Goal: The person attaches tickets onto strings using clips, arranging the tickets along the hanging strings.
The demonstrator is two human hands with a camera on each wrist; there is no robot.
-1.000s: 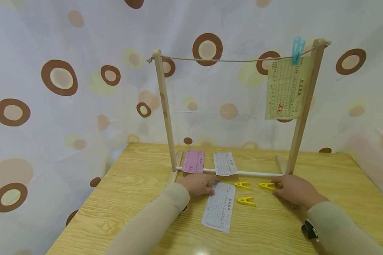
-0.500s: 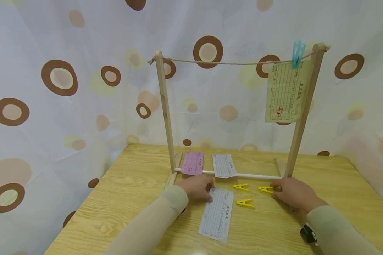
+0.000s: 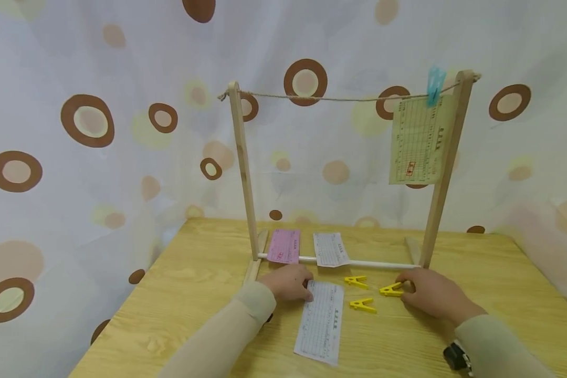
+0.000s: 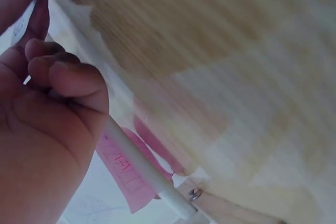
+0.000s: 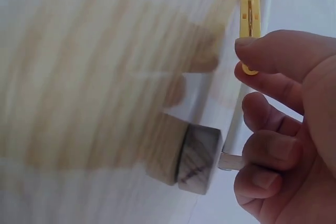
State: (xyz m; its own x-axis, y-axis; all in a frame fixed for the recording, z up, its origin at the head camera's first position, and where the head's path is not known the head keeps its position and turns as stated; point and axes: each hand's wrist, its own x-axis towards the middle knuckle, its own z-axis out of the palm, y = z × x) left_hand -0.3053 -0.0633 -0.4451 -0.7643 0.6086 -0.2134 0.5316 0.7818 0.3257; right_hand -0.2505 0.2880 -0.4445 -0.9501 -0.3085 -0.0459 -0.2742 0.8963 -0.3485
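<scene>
My left hand (image 3: 289,283) pinches the top left corner of a white printed slip (image 3: 320,323); in the left wrist view a bit of that paper (image 4: 23,24) shows between thumb and finger, the other fingers curled. The thumb and forefinger of my right hand (image 3: 432,294) pinch the handle end of a yellow clothespin (image 3: 390,290), whose spring faces the right wrist camera. Two more yellow clothespins, one farther back (image 3: 356,282) and one nearer (image 3: 363,305), lie between the slip and my right hand.
A wooden frame (image 3: 245,178) with a string (image 3: 331,98) across its top stands behind my hands. A blue clothespin (image 3: 435,86) holds a yellow slip (image 3: 416,142) at the string's right. A pink slip (image 3: 284,245) and another white slip (image 3: 329,249) lie over the white bottom rod (image 3: 382,264).
My left fingers have closed on the white slip's corner, and my right thumb and forefinger on the yellow clothespin's handles. The head view has tilted slightly.
</scene>
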